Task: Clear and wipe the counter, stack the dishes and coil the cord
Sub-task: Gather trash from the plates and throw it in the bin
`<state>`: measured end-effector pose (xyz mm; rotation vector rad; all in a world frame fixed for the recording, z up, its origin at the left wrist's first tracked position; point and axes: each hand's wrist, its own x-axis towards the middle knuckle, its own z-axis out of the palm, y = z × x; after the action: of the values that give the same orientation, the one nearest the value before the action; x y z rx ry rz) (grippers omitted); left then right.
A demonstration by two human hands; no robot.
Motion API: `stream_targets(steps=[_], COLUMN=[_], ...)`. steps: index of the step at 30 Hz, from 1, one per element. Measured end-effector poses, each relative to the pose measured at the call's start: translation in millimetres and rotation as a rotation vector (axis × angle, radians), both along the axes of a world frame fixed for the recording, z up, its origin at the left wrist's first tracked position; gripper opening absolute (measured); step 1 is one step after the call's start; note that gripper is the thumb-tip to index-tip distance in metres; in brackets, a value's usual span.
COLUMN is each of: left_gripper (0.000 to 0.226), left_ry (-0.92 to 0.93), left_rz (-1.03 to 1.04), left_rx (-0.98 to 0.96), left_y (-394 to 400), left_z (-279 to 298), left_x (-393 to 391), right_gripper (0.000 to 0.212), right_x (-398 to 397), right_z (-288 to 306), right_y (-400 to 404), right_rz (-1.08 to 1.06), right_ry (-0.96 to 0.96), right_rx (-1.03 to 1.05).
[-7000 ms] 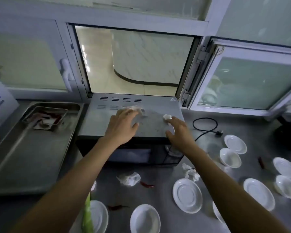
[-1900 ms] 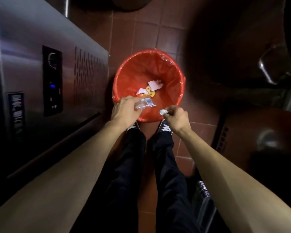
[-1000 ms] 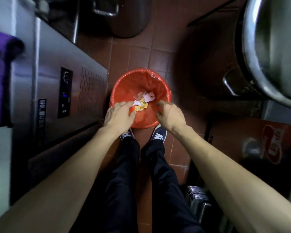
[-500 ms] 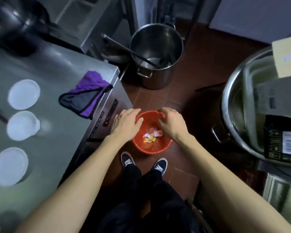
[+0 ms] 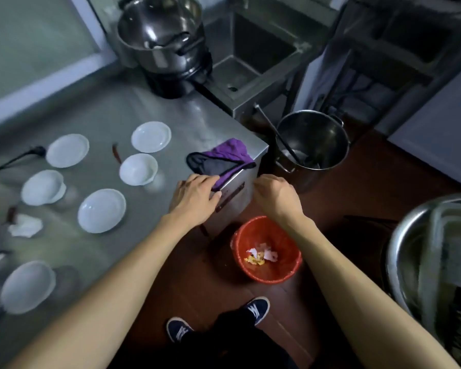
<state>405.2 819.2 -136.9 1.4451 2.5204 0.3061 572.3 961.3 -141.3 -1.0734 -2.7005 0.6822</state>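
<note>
A purple and grey cloth [image 5: 221, 158] lies on the steel counter's [image 5: 112, 123] right corner, one edge hanging over the side. My left hand [image 5: 196, 199] reaches its near edge, fingers touching it; whether they grip it I cannot tell. My right hand [image 5: 276, 197] hovers beside the counter corner, fingers loosely curled, holding nothing. Several white saucers and small bowls [image 5: 101, 210] are spread over the counter. Crumpled tissues [image 5: 26, 226] and a red chili [image 5: 116, 153] lie among them. The black cord's plug [image 5: 36, 150] rests at the far left.
A red bin [image 5: 266, 249] with paper scraps stands on the brown tiled floor below my hands. A steel stockpot with a ladle [image 5: 313, 141] stands beside the counter corner. A pot on a burner [image 5: 165, 38] sits at the back. A large steel basin [image 5: 431, 251] is at right.
My hands let the scraps go into the red bin and rose from it. My view swung back up to the counter. My left hand now reaches the purple cloth.
</note>
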Motion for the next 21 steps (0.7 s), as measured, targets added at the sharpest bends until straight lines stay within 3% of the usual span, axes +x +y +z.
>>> stream_targets(steps=[21], left_gripper=[0.043], left_ry=[0.022], left_rz=[0.489], left_rx=[0.083], left_y=[-333], left_z=[35], left_x=[-136], right_gripper=[0.034], right_x=[-217], right_z=[56], right_y=[-273], right_rz=[0.421], right_ry=[-0.019], right_rx=[-0.057])
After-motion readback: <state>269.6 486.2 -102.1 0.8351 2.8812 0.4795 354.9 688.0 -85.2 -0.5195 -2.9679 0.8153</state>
